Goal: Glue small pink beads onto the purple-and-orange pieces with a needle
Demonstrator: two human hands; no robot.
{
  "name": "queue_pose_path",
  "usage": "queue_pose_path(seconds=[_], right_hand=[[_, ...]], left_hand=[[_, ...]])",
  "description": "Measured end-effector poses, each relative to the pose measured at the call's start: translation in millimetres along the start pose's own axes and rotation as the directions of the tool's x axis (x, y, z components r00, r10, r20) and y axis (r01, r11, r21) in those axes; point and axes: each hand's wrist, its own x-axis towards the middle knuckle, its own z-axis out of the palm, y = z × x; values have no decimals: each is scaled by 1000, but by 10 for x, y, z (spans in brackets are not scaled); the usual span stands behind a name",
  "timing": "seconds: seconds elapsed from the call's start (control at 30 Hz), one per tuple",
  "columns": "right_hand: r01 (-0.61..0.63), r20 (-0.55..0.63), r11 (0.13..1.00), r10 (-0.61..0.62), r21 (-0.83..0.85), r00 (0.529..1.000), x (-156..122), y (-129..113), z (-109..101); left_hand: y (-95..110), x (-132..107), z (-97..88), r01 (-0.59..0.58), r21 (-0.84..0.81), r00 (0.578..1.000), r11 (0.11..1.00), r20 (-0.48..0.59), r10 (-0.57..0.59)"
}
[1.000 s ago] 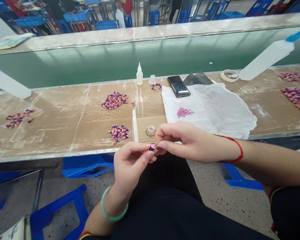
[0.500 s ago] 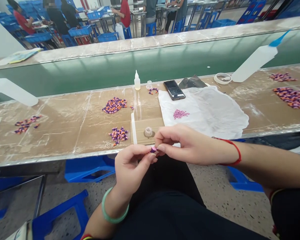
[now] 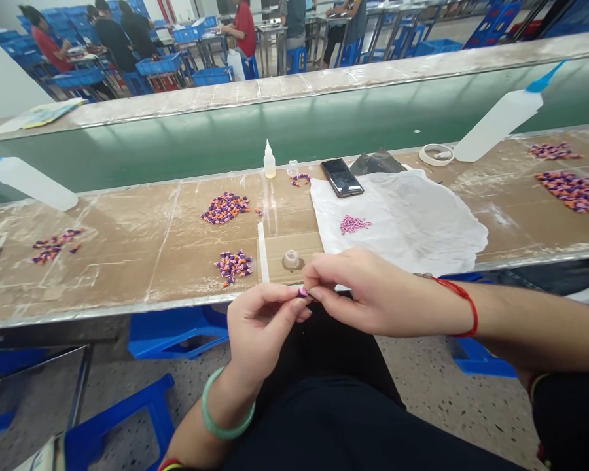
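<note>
Between the thumb and forefinger of my left hand (image 3: pixel 256 330) is a small purple-and-pink piece (image 3: pixel 302 292), held just off the table's front edge. My right hand (image 3: pixel 358 288) is closed in a pinch at the piece's right side. Whatever its fingertips hold is too small to make out. Beyond the hands, a small clear pot (image 3: pixel 291 259) stands on a cardboard sheet (image 3: pixel 307 243). A white strip (image 3: pixel 263 252) lies left of it, beside a heap of purple and orange pieces (image 3: pixel 233 266). Tiny pink bits (image 3: pixel 354 224) lie on a white cloth (image 3: pixel 412 216).
A second heap (image 3: pixel 226 207) lies farther back, near a small dropper bottle (image 3: pixel 269 160). A phone (image 3: pixel 342 177) rests on the cloth's corner, with a tape roll (image 3: pixel 436 154) and a large tilted bottle (image 3: pixel 500 124) to the right. Blue stools (image 3: pixel 177 332) stand under the table.
My right hand has shifted and turned slightly, its wrist a little lower, still pinched at the piece. My left hand keeps its hold almost unmoved.
</note>
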Motion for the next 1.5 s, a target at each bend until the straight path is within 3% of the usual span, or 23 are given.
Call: queue_pose_path(seconds=[0.4,0.6,0.73,0.83,0.9,1.0,1.07,1.17,1.3,1.5], right_hand=[[42,-30,999,-42,0,999,-2,23,67],[-69,46,971,61,227,997,3,75,-6],[-180,84,896,160,406,984,-32,135,-74],[-218,77,874,206,435,976,-77,241,-107],[-241,70,878,233,412,970,-117,351,-122],[-286,41,909,287,303,957,-186,552,-133],[-316,24,913,320,257,947,-227,678,-132],[-349,13,898,359,268,933,-255,812,-124],[-365,6,881,381,300,924,-227,876,-108],[-373,-1,864,397,338,918,-231,925,-133]], left_hand=[[8,8,-26,95,-57,995,994,7,-95],[67,68,-40,212,-64,977,975,42,-210],[98,102,-34,211,24,977,977,24,-211],[54,220,-140,165,227,983,960,39,-178],[-21,372,-311,79,467,989,881,75,-129],[-162,668,-667,-75,779,985,622,157,-78],[-238,862,-895,-113,877,974,466,189,-121],[-320,1146,-1088,-136,938,963,319,200,-179],[-487,1633,-1014,-225,953,955,205,257,-147],[-852,2294,-742,-330,933,917,140,352,-185]])
